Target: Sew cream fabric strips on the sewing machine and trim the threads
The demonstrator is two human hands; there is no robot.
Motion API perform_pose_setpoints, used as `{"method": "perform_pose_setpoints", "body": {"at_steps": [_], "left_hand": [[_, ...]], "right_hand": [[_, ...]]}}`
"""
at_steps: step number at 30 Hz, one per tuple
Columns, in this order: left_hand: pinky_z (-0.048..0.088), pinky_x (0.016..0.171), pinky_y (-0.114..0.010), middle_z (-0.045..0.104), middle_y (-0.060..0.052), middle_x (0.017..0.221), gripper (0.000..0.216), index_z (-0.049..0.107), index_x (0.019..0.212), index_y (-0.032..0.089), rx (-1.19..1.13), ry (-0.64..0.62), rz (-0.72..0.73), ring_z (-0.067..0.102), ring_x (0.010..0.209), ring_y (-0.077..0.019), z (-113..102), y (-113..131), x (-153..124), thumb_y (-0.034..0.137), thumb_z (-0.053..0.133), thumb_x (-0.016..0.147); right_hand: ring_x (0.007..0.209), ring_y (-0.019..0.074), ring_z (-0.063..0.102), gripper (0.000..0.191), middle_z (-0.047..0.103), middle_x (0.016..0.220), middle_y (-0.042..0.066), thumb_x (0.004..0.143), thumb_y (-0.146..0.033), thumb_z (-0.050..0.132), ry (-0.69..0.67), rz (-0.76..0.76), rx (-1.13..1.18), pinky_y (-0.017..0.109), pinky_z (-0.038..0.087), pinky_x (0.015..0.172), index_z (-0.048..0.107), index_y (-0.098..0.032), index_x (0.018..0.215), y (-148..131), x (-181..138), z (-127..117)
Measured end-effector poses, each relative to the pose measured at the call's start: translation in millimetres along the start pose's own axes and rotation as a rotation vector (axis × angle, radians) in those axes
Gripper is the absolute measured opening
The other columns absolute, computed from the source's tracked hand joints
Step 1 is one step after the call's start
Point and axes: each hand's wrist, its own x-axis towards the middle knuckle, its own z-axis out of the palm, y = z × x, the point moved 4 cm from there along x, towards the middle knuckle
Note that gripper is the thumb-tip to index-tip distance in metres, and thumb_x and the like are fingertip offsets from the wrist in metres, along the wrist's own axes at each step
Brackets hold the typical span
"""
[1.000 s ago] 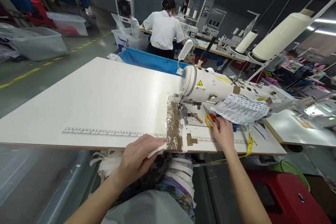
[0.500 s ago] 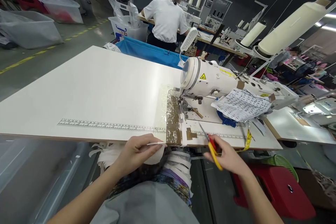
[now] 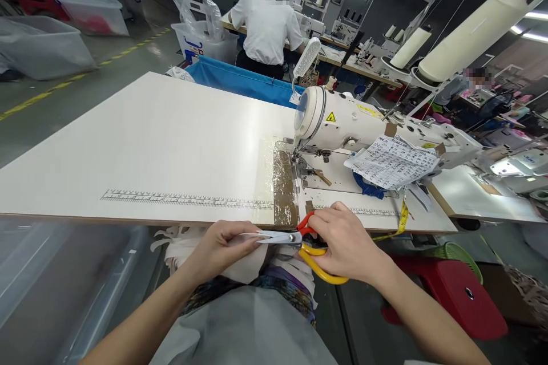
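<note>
My left hand [image 3: 226, 248] pinches the edge of a piece of white fabric [image 3: 246, 267] just below the table's front edge. In my right hand [image 3: 342, 239] is a pair of scissors [image 3: 293, 238] with one red and one yellow handle. Its blades are parted slightly and point left, with the tips at my left fingertips and the fabric edge. More white fabric strips [image 3: 182, 245] hang under the table edge near my lap. Part of the fabric is hidden behind my left fingers.
A white sewing machine [image 3: 342, 120] stands on the white table [image 3: 180, 142], with written paper sheets [image 3: 394, 162] on it. A yellow tape measure [image 3: 403, 218] hangs over the front edge. A red stool [image 3: 466, 296] is at right. A co-worker in a white shirt [image 3: 268, 25] sits beyond the blue cloth bin [image 3: 244, 81].
My right hand has brought the scissors left and turned them, so the blades now lie at the fabric by my left fingertips. My left hand still pinches the fabric.
</note>
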Motion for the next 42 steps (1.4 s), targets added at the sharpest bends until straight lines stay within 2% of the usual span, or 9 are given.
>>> {"method": "perform_pose_setpoints", "body": {"at_steps": [10, 15, 20, 26, 33, 39, 42], "left_hand": [[0.033, 0.053, -0.022, 0.056, -0.003, 0.065, 0.034, 0.065, 0.068, 0.014, 0.007, -0.01, -0.021, 0.044, 0.059, -0.0123, 0, -2, -1, 0.044, 0.061, 0.085], [0.034, 0.054, -0.022, 0.06, -0.004, 0.067, 0.034, 0.069, 0.07, 0.013, -0.016, -0.016, -0.025, 0.047, 0.06, -0.0131, -1, -3, -1, 0.043, 0.063, 0.084], [0.039, 0.057, -0.022, 0.067, -0.007, 0.076, 0.03, 0.075, 0.078, 0.014, -0.02, -0.038, -0.095, 0.056, 0.067, -0.0158, 2, -4, -3, 0.041, 0.064, 0.084], [0.033, 0.053, -0.019, 0.061, -0.003, 0.067, 0.024, 0.071, 0.07, 0.012, -0.036, -0.024, -0.167, 0.047, 0.06, -0.0115, 6, -4, -1, 0.036, 0.067, 0.075], [0.035, 0.053, -0.019, 0.057, -0.002, 0.067, 0.032, 0.069, 0.07, 0.013, -0.076, -0.059, -0.22, 0.047, 0.06, -0.0116, 6, -14, -4, 0.044, 0.068, 0.081], [0.03, 0.051, -0.019, 0.054, -0.001, 0.062, 0.03, 0.069, 0.069, 0.013, -0.095, -0.073, -0.248, 0.041, 0.057, -0.0096, 9, -14, 1, 0.042, 0.071, 0.075], [0.033, 0.054, -0.019, 0.058, -0.003, 0.067, 0.029, 0.07, 0.072, 0.011, -0.085, -0.076, -0.261, 0.045, 0.061, -0.0111, 11, -15, 1, 0.041, 0.07, 0.075]], "right_hand": [[0.063, 0.0154, 0.046, 0.032, 0.057, 0.068, 0.002, 0.085, -0.049, 0.06, -0.025, -0.031, -0.073, 0.033, 0.024, 0.07, 0.054, -0.019, 0.074, -6, 6, -2], [0.056, 0.0127, 0.041, 0.028, 0.055, 0.061, 0.001, 0.083, -0.041, 0.059, 0.006, -0.065, -0.068, 0.032, 0.023, 0.069, 0.053, -0.018, 0.068, -3, 6, 1], [0.05, 0.0105, 0.034, 0.025, 0.053, 0.054, -0.001, 0.08, -0.034, 0.057, 0.002, -0.089, -0.067, 0.031, 0.02, 0.066, 0.052, -0.018, 0.063, 2, 3, 7], [0.059, 0.013, 0.045, 0.032, 0.059, 0.064, 0.0, 0.082, -0.047, 0.061, -0.036, -0.06, -0.029, 0.031, 0.021, 0.069, 0.056, -0.018, 0.072, -4, 9, 10], [0.049, 0.0086, 0.026, 0.033, 0.051, 0.054, -0.003, 0.08, -0.038, 0.06, -0.113, -0.034, 0.062, 0.031, 0.021, 0.067, 0.045, -0.018, 0.058, 0, 9, 23], [0.06, 0.0119, 0.044, 0.027, 0.058, 0.065, -0.001, 0.079, -0.041, 0.062, -0.117, -0.02, 0.117, 0.03, 0.023, 0.071, 0.051, -0.018, 0.07, 4, 5, 26], [0.061, 0.0115, 0.043, 0.029, 0.058, 0.066, -0.001, 0.079, -0.043, 0.063, -0.11, -0.036, 0.13, 0.03, 0.023, 0.071, 0.05, -0.018, 0.071, 1, 10, 27]]}}
